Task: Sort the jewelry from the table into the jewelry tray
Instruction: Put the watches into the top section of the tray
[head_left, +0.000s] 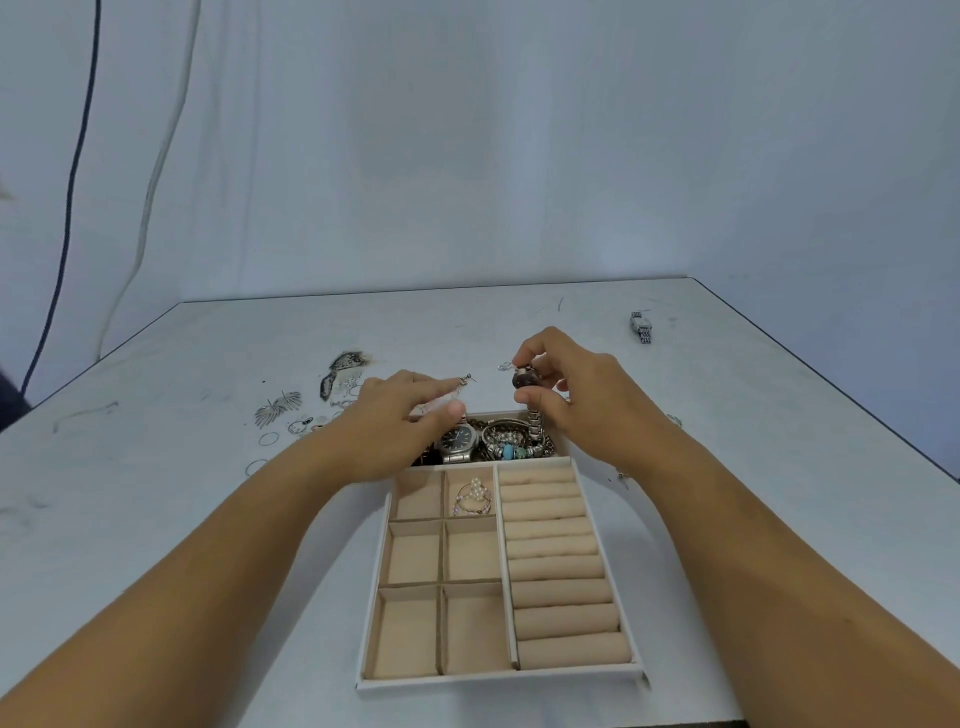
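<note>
Metal-banded watch (527, 380) in fingertip grip of right hand (584, 408) over jewelry tray (498, 680); left hand (397, 423) grip unclear.

My left hand (395, 415) and right hand (571, 400) crowd the far end of the tray (375, 613). The metal watch (533, 422) pinched in my right hand dangles over a compartment packed with a dark-faced watch (458, 440) and bracelets (511, 448). Left of centre, scattered earrings (280, 410) clutter the table (753, 441). The right side offers passage, bar a silver watch (641, 326) at upper right.

The beige jewelry tray (498, 680) lies flat, its far compartment holding a steel watch (459, 440) and bracelets (511, 447), a brown watch (524, 379) dangling above, a pearl piece (474, 498) in one cell.
</note>
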